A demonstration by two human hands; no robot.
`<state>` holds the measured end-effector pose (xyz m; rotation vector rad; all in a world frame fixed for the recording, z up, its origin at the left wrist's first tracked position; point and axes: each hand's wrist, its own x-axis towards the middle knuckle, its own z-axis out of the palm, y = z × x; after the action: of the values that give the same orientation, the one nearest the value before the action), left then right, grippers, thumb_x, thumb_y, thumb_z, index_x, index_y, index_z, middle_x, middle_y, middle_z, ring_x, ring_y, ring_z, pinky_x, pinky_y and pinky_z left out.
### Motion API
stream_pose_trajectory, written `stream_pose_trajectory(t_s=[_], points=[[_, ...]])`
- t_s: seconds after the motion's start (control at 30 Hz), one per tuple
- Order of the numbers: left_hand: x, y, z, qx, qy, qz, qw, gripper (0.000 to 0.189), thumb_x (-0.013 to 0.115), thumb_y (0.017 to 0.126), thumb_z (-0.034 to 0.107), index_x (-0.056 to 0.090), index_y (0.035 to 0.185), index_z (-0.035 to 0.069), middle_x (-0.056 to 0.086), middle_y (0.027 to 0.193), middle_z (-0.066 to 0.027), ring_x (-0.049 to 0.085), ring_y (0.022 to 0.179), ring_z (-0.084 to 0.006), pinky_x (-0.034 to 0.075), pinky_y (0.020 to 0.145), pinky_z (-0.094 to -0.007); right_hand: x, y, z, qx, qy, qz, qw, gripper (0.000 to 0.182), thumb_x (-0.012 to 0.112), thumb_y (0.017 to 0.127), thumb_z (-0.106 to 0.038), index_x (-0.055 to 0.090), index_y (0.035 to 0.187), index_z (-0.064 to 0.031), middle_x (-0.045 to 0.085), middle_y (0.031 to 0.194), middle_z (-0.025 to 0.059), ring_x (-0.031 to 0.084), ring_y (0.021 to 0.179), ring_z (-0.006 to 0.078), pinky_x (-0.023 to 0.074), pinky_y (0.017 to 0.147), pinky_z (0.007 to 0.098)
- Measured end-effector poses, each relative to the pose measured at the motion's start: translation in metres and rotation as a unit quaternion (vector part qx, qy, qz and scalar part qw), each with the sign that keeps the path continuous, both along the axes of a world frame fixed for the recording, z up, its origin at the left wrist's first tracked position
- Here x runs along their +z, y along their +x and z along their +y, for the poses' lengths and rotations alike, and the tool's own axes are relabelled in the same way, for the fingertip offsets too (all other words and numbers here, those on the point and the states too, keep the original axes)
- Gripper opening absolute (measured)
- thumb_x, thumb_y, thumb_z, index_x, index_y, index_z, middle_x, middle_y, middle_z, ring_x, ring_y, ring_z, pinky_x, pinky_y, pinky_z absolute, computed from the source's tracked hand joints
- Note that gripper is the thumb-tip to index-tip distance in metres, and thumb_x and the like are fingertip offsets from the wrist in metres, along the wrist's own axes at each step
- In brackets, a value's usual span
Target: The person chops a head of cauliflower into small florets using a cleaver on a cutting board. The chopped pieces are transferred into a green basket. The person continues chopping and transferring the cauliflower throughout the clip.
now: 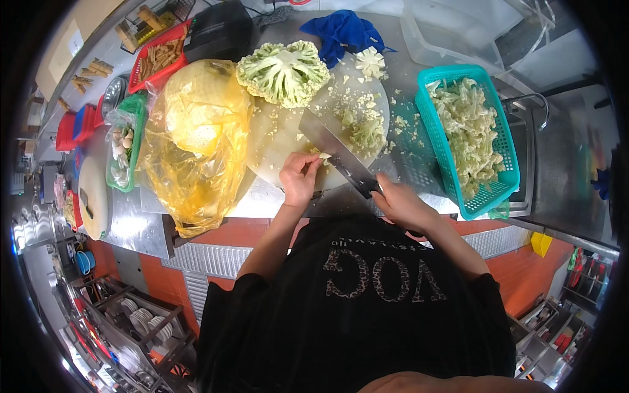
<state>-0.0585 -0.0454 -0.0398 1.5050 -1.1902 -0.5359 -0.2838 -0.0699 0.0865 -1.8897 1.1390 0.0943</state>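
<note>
My right hand [399, 200] grips the handle of a wide cleaver [339, 153], its blade slanting up and left over a round pale cutting board [275, 142]. Close to the blade's lower part, my left hand [300, 178] pinches a small cauliflower piece [324, 156] between thumb and fingers. At the board's far edge lies a large cut cauliflower head [285, 73], stem side up. Loose florets [366, 133] and many crumbs rest on the board right of the blade. A cut-off chunk of cauliflower [370, 63] sits at the far right of the board.
On the right, a teal perforated basket [425, 105] holds many cut florets [464, 127]. A yellow plastic bag [201, 118] with something bulky inside stands left of the board. Behind are a blue cloth [339, 34] and a clear plastic bin [447, 42]. A faucet [533, 98] rises at far right.
</note>
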Motion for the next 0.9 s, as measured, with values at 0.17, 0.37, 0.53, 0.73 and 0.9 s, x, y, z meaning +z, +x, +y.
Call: stream_pose_trajectory(t_s=[0.17, 0.37, 0.53, 0.73, 0.9], points=[[-0.002, 0.008, 0.009, -0.006, -0.014, -0.046, 0.999, 0.014, 0.072, 0.075, 0.002, 0.063, 0.086, 0.003, 0.063, 0.085, -0.0089, 0.06, 0.074, -0.0187, 0.049, 0.066, -0.0274, -0.024, 0.007, -0.003, 0.004, -0.013, -0.014, 1.0, 0.037, 0.046, 0.094, -0.026, 0.037, 0.115, 0.0027, 0.057, 0.074, 0.0288, 0.057, 0.076, 0.0468, 0.0429, 0.068, 0.0501], [0.014, 0.032, 0.007, -0.023, 0.014, 0.111, 0.993, 0.026, 0.06, 0.08, 0.0, 0.051, 0.104, 0.002, 0.058, 0.1, -0.0132, 0.057, 0.087, -0.0154, 0.047, 0.074, -0.0268, -0.015, -0.019, 0.004, -0.111, -0.016, -0.122, 0.986, 0.036, 0.05, 0.092, -0.024, 0.043, 0.112, 0.0052, 0.058, 0.076, 0.0252, 0.059, 0.074, 0.0422, 0.0447, 0.067, 0.046], [0.047, -0.005, -0.021, -0.122, 0.085, -0.243, 0.959, 0.042, 0.068, 0.072, 0.011, 0.054, 0.112, 0.006, 0.052, 0.106, -0.016, 0.055, 0.086, -0.0278, 0.048, 0.077, -0.0358, -0.003, -0.047, 0.004, -0.257, 0.056, -0.163, 0.951, 0.032, 0.052, 0.092, -0.019, 0.043, 0.112, 0.0047, 0.056, 0.066, 0.0136, 0.055, 0.05, 0.0178, 0.0442, 0.05, 0.0329], [0.021, 0.014, -0.031, -0.186, 0.074, -0.27, 0.942, 0.038, 0.077, 0.069, 0.019, 0.059, 0.101, 0.007, 0.056, 0.098, -0.0107, 0.058, 0.088, -0.028, 0.049, 0.076, -0.0373, -0.007, -0.066, 0.019, -0.313, 0.085, -0.196, 0.925, 0.023, 0.051, 0.093, -0.015, 0.043, 0.107, 0.0005, 0.053, 0.062, 0.0067, 0.053, 0.047, 0.0127, 0.0429, 0.044, 0.0292], [0.036, 0.014, -0.032, -0.154, 0.152, -0.106, 0.971, 0.034, 0.074, 0.072, 0.018, 0.059, 0.101, 0.009, 0.061, 0.082, -0.009, 0.061, 0.082, -0.0265, 0.051, 0.07, -0.0374, -0.017, -0.082, 0.033, -0.316, 0.086, -0.195, 0.925, 0.018, 0.05, 0.093, -0.014, 0.043, 0.106, -0.0024, 0.053, 0.062, 0.0057, 0.054, 0.05, 0.0126, 0.0432, 0.045, 0.0282]])
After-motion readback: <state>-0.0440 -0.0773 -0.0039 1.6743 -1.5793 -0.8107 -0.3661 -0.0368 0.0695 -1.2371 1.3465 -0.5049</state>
